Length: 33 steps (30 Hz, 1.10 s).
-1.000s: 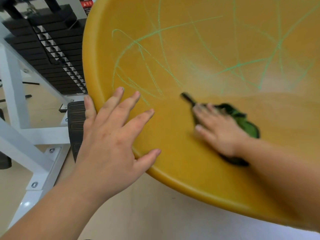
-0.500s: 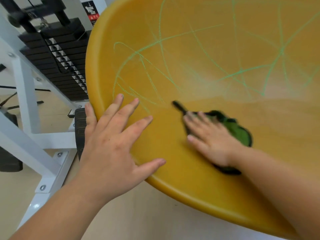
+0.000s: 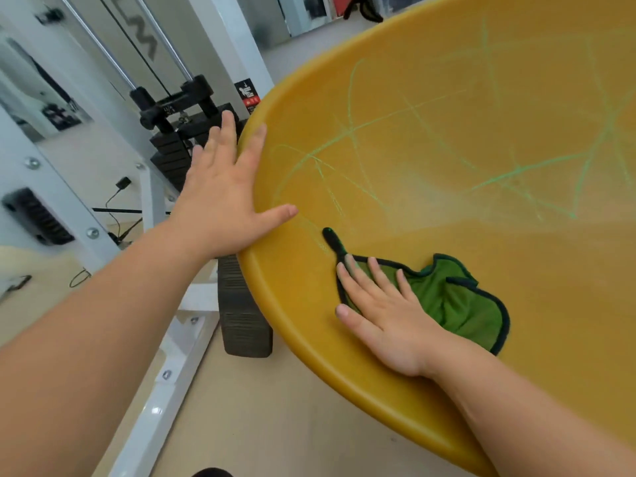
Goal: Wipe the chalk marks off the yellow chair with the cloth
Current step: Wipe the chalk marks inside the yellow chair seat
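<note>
view from a head-worn camera looking down at two bare arms reaching forward. a large yellow chair (image 3: 447, 98) with a smooth, curved plastic shell fills the right and centre of the frame, its rounded rim sweeping from the top centre down to the lower right. pale green chalk marks (image 3: 516, 172) cross the upper part of the shell in long, looping lines; the band just above the cloth looks smudged and hazy.

the right hand (image 3: 385, 315), at lower centre, lies flat with its fingers straight and slightly spread, pressing down on a green cloth (image 3: 457, 304) with a dark edge. the cloth is crumpled against the chair's surface, sticking out to the right of the hand, with a thin dark tab pointing up and left past the fingertips.

the left hand (image 3: 220, 201), at centre left, is spread wide and grips nothing; its palm rests on the chair's rim, the thumb lying on the inner surface and the fingers reaching past the outer edge.

behind the chair, in the left of the frame, stands a white metal gym machine frame (image 3: 192, 339) with a black weight stack (image 3: 172, 153) and a black ribbed pad (image 3: 241, 315) just beside the rim. beige floor (image 3: 275, 425) shows along the bottom.
</note>
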Each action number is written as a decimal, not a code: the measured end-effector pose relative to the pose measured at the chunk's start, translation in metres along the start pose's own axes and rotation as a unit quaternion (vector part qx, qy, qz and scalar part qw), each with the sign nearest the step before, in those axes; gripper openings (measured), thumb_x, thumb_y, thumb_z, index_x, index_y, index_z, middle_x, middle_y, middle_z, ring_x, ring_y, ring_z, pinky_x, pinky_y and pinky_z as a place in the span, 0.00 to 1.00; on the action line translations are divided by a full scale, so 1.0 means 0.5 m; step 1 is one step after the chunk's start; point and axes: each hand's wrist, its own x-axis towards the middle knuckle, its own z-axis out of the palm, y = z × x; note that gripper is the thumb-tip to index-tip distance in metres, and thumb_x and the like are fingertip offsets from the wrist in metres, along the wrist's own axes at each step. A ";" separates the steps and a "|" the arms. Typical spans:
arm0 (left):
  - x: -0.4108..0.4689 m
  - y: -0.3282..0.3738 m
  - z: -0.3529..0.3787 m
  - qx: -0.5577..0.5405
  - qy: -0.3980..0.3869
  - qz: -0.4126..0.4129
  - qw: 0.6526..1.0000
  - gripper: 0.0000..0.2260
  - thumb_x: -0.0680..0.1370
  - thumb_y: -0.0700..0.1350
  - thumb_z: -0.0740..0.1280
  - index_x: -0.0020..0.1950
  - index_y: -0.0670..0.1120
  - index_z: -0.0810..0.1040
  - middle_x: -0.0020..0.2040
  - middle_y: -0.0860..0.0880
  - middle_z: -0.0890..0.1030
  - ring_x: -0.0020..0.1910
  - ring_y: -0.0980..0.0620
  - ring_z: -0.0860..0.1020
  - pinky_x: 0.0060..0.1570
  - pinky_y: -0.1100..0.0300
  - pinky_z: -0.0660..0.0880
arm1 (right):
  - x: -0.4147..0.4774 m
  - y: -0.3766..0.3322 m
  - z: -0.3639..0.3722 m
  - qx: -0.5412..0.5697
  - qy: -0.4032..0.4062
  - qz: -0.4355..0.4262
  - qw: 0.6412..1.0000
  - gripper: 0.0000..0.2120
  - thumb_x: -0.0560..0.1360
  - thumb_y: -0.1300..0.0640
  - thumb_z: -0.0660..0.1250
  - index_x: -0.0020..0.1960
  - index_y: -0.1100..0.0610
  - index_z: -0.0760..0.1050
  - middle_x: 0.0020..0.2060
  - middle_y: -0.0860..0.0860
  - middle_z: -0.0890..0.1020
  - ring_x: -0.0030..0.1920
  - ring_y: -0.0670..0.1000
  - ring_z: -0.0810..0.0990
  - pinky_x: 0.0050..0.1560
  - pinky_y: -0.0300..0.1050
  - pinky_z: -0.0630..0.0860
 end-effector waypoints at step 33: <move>-0.143 0.107 -0.057 -0.165 0.053 -0.048 0.984 0.44 0.74 0.74 0.45 0.81 0.48 0.44 0.82 0.52 0.44 0.79 0.57 0.45 0.73 0.61 0.44 | -0.069 0.105 -0.068 -0.052 0.037 0.203 0.977 0.45 0.68 0.22 0.25 0.79 0.43 0.28 0.78 0.44 0.28 0.78 0.55 0.26 0.77 0.67 0.32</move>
